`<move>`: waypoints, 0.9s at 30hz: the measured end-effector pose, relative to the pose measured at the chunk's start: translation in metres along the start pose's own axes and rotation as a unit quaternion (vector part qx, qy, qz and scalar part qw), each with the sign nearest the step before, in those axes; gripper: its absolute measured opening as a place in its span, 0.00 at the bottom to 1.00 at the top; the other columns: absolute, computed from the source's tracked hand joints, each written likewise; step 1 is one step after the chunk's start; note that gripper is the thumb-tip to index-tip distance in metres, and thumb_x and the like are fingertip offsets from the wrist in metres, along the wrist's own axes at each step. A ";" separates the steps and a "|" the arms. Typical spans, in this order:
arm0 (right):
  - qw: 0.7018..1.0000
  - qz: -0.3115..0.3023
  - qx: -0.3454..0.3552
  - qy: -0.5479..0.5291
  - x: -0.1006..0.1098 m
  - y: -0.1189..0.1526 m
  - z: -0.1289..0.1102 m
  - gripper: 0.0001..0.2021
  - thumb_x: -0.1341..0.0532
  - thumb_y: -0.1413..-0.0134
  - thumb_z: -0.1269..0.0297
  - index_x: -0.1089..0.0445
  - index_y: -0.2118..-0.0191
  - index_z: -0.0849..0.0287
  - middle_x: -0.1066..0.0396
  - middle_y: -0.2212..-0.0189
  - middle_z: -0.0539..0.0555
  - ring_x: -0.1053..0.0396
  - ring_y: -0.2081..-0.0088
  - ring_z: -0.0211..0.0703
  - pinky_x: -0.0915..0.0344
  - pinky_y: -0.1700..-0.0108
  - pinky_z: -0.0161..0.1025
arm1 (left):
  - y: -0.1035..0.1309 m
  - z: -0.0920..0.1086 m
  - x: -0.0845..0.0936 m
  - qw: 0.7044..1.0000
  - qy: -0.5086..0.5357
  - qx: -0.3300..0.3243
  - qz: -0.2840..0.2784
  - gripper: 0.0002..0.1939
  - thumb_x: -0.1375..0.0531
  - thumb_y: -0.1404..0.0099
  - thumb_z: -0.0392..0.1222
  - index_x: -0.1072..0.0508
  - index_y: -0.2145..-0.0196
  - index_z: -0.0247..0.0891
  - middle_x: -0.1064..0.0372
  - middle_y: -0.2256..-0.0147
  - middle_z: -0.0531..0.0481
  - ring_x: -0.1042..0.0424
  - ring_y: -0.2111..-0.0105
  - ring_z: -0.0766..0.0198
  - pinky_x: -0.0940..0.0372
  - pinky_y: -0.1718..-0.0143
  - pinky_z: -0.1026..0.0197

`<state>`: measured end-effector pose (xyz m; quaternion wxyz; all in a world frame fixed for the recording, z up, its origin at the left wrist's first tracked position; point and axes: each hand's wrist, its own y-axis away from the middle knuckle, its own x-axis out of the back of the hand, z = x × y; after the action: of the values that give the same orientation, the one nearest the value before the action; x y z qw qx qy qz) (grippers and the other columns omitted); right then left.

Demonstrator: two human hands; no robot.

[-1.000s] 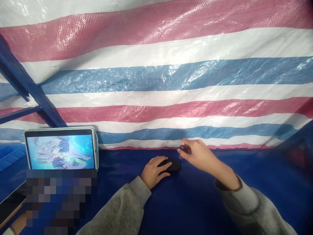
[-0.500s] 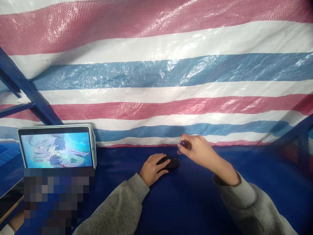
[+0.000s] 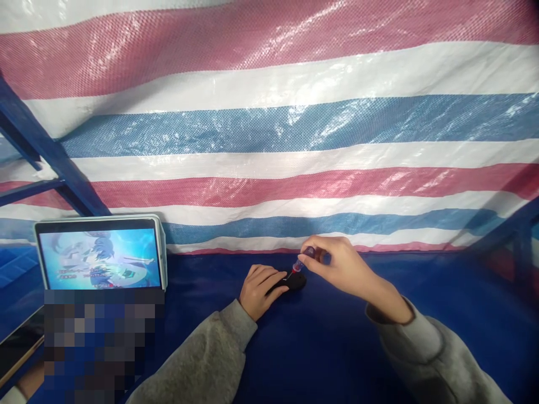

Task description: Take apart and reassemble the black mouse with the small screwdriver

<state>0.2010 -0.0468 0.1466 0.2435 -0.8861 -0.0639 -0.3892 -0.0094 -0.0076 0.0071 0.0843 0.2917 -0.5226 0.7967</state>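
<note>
A black computer mouse (image 3: 300, 281), rounded and low, lies on the blue surface. My left hand (image 3: 261, 289) grips its left part, fingers over the far side and thumb along the near side, covering much of it. Pinched between the fingers and thumb of my right hand (image 3: 332, 255) is a screwdriver (image 3: 298, 265) with a see-through purple and red handle. The screwdriver slants down to the left, and its thin shaft reaches the top of the mouse close to my left fingertips. Whether the tip sits in a screw is too small to tell.
At left a tablet (image 3: 101, 258) in a pale case stands, playing a cartoon. Below it are a phone (image 3: 21, 342), part of another person's arm (image 3: 33, 379) and a blurred-out patch. Blue metal bars (image 3: 63, 163) and a striped plastic sheet (image 3: 269, 129) bound the surface.
My right hand has shifted slightly left, and the screwdriver now leans further, its tip moved from the mouse's right end toward my left fingers. My left hand stays on the mouse.
</note>
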 end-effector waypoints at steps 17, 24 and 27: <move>0.999 0.018 0.020 -0.025 -0.003 0.001 -0.002 0.06 0.41 0.43 0.62 0.30 0.69 0.57 0.28 0.75 0.48 0.34 0.75 0.34 0.37 0.71 0.32 | 0.001 0.000 0.000 0.999 -0.002 0.022 0.035 0.06 0.39 0.33 0.40 0.24 0.60 0.39 0.23 0.65 0.49 0.28 0.66 0.62 0.36 0.63 0.57; 0.999 0.021 0.018 -0.029 -0.003 0.002 -0.002 0.08 0.42 0.42 0.59 0.30 0.68 0.57 0.28 0.75 0.49 0.33 0.75 0.35 0.36 0.71 0.32 | 0.000 0.001 0.001 0.998 0.006 0.044 0.043 0.06 0.41 0.32 0.40 0.24 0.63 0.39 0.23 0.68 0.50 0.28 0.67 0.62 0.36 0.64 0.57; 0.999 0.017 0.018 -0.029 -0.004 0.002 -0.002 0.09 0.42 0.42 0.59 0.30 0.68 0.57 0.27 0.75 0.50 0.33 0.75 0.36 0.36 0.70 0.33 | 0.000 0.001 0.001 0.998 0.004 0.044 0.039 0.06 0.41 0.32 0.40 0.24 0.65 0.39 0.24 0.69 0.51 0.28 0.68 0.63 0.37 0.63 0.58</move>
<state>0.1978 -0.0492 0.1438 0.2642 -0.8934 -0.0625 -0.3579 -0.0104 -0.0086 0.0079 0.0422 0.2711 -0.4973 0.8230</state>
